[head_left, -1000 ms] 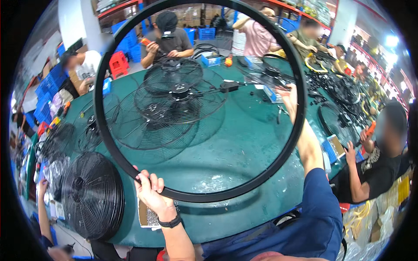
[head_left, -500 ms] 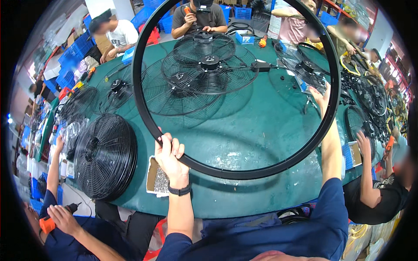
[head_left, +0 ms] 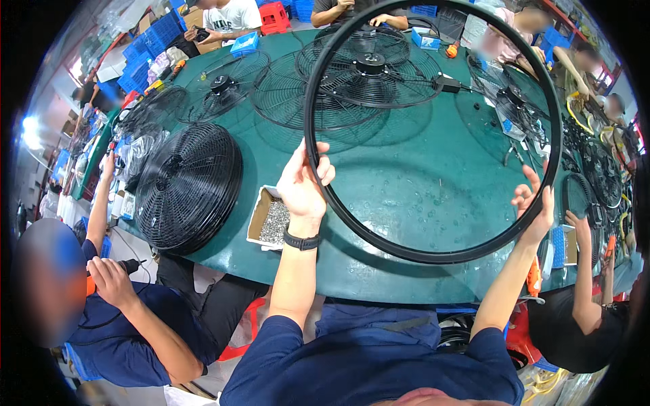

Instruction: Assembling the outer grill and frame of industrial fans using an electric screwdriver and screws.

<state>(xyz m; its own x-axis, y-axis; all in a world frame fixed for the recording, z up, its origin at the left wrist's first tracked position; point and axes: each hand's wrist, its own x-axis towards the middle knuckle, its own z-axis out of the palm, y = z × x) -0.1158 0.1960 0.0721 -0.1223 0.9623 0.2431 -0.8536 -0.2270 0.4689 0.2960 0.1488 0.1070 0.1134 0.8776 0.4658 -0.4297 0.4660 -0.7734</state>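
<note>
Over the green table, I hold a big black ring raised and tilted, its far arc above the fan guards, its near arc toward my chest; I judge this the carrying step, and the next move calls for levelling it with both grips kept. My left hand is clenched around the ring's left rim beside the screw box, while my right hand clasps the right rim, fingers partly spread.
</note>
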